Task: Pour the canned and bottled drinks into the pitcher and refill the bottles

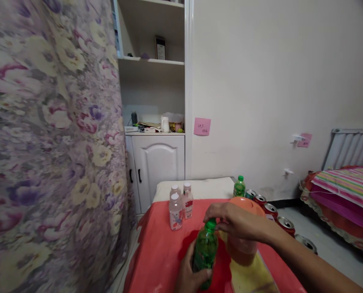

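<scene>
A green plastic bottle [206,248] stands upright, slightly tilted, over the red tablecloth near the front. My left hand [191,272] is wrapped round its lower body. From the right, my right hand [230,219] reaches over, its fingers closed on the green cap [211,224]. Behind my right forearm is an orange, see-through container [245,248], partly hidden, beside a yellow cloth [251,276]. White-capped clear bottles [175,213] with printed labels are grouped at the left of the table.
Another green bottle [239,187] stands at the table's back right. Several drink cans [270,211] line the right edge. A red tablecloth [153,252] covers most of the table. A floral curtain [53,142] hangs at the left, and a bed [348,195] stands at the right.
</scene>
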`<state>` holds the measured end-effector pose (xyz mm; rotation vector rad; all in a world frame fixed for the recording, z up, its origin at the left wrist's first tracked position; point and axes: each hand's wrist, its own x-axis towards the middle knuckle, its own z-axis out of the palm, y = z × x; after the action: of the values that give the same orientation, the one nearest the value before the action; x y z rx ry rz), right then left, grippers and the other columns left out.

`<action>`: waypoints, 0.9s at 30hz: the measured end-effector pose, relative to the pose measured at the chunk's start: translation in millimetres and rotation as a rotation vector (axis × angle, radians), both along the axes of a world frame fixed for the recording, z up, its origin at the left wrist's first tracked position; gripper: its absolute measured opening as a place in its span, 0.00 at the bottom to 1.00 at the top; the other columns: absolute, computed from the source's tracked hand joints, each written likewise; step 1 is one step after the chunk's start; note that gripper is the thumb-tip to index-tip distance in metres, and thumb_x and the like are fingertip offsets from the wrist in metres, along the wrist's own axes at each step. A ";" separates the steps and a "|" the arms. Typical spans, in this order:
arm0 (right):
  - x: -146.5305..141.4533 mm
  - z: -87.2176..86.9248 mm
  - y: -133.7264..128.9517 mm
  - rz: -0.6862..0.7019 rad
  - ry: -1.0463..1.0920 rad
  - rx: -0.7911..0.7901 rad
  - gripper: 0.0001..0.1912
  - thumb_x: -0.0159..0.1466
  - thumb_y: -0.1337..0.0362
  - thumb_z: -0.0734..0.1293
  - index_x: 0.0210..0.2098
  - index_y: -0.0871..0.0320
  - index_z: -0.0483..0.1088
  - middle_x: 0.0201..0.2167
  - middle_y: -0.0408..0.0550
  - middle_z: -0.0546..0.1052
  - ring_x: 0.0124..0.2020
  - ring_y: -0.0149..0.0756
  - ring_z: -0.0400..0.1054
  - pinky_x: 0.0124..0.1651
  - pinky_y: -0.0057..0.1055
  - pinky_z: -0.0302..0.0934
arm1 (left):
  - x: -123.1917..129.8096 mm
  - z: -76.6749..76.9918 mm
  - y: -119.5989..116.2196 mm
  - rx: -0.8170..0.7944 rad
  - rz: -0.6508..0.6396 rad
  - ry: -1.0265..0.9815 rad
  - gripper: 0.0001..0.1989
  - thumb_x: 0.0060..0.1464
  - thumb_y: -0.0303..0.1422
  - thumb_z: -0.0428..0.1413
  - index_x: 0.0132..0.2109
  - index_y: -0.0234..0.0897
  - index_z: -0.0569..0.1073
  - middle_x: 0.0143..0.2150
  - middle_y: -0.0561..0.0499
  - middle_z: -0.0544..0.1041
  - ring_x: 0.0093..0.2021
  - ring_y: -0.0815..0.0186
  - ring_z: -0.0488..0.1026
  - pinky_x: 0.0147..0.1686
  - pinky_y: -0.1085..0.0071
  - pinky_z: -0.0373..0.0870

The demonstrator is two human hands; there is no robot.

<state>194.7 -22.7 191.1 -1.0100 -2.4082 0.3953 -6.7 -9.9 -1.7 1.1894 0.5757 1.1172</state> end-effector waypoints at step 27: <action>-11.0 15.1 14.2 -0.147 -0.470 0.071 0.22 0.67 0.46 0.66 0.42 0.60 0.76 0.35 0.53 0.81 0.32 0.41 0.73 0.32 0.31 0.58 | -1.9 -7.9 3.4 0.056 0.058 0.104 0.42 0.36 0.36 0.69 0.62 0.36 0.69 0.52 0.43 0.81 0.53 0.47 0.75 0.52 0.62 0.71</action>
<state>183.7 -8.5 206.2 -1.3585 -2.7031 0.0160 -8.6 -6.4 -9.5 1.2920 0.6654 1.1318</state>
